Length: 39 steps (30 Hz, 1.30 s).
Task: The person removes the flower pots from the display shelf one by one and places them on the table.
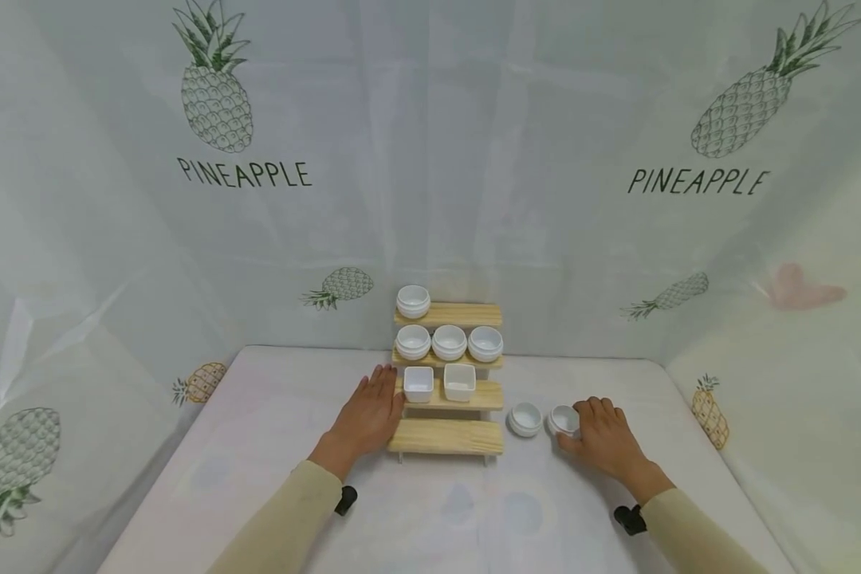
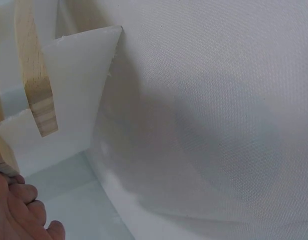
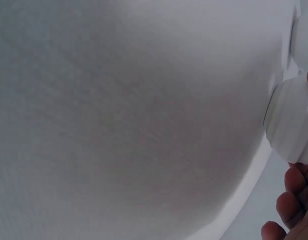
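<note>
In the head view, my left hand (image 1: pixel 368 410) lies with straight fingers along the left side of a tiered wooden stand (image 1: pixel 445 437). The left wrist view has its fingers (image 2: pixel 26 192) by the end of a wooden step (image 2: pixel 36 85). To the right of the stand, my right hand (image 1: pixel 606 438) grips a small round white bowl (image 1: pixel 563 418) between thumb and fingers. This bowl (image 3: pixel 291 120) appears low over or on the cloth in the right wrist view. Just left of it stands another round white bowl (image 1: pixel 525 419).
One round bowl (image 1: pixel 413 301) stands on the top step. Three more round bowls (image 1: pixel 449 343) line the second step. Below are two square white bowls (image 1: pixel 418 384). White cloth (image 1: pixel 258 422) covers the table, and a pineapple-print curtain (image 1: pixel 459 159) hangs behind it.
</note>
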{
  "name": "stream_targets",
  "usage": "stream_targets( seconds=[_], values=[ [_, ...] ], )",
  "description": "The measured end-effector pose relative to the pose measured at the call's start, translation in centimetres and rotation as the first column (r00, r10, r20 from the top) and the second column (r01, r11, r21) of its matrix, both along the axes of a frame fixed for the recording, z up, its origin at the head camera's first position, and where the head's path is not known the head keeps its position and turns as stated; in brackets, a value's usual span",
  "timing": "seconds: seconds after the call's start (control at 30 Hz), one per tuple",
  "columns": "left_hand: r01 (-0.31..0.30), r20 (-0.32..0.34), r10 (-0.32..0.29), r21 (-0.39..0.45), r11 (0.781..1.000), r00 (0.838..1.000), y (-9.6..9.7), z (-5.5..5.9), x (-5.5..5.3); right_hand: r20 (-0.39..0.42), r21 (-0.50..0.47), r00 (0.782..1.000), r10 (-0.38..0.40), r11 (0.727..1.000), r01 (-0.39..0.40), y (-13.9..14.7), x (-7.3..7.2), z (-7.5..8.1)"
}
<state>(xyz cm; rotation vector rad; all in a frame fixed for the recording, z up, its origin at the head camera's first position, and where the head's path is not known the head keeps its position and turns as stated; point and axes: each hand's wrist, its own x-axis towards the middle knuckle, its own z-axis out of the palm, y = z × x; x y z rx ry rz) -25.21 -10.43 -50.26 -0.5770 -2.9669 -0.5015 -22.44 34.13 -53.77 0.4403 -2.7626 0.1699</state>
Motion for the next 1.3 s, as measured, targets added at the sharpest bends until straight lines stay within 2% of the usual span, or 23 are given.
stream_targets(
  seconds=[0.2,0.33,0.47,0.6,0.77,0.97,1.2,1.3],
  values=[
    [-0.008,0.002,0.008,-0.002,1.0,1.0,0.11,0.58,0.17,0.042,-0.013,0.999,0.029,1.0,-0.028,-0.13,-0.3,0.53],
    [-0.01,0.002,0.01,-0.003,1.0,1.0,0.11,0.47,0.18,0.078,0.023,0.996,0.035,0.999,-0.037,-0.26,-0.34,0.68],
    [-0.009,-0.013,0.009,0.013,1.0,1.0,-0.01,0.38,0.15,0.068,0.042,0.996,0.052,0.998,-0.055,-0.45,-0.67,0.81],
    [-0.002,0.0,0.002,0.03,1.0,1.0,-0.03,0.28,0.2,0.076,0.052,0.996,0.038,0.998,-0.042,-0.55,-0.72,0.77],
    [-0.01,0.015,0.01,0.006,1.0,1.0,0.02,0.25,0.29,0.106,0.049,0.994,0.01,0.999,-0.016,-0.6,-0.62,0.56],
    [-0.015,0.008,0.015,0.002,1.0,1.0,-0.04,0.3,0.32,0.112,0.067,0.994,0.001,0.998,-0.008,-0.82,-0.48,0.58],
    [-0.008,0.012,0.008,0.002,1.0,1.0,0.03,0.7,0.52,0.072,0.08,0.997,-0.006,0.997,0.0,-0.82,-0.14,0.86],
    [-0.008,0.009,0.008,0.008,1.0,1.0,-0.01,0.47,0.63,0.078,0.083,0.997,-0.006,0.997,0.0,-0.73,-0.05,0.59]
  ],
)
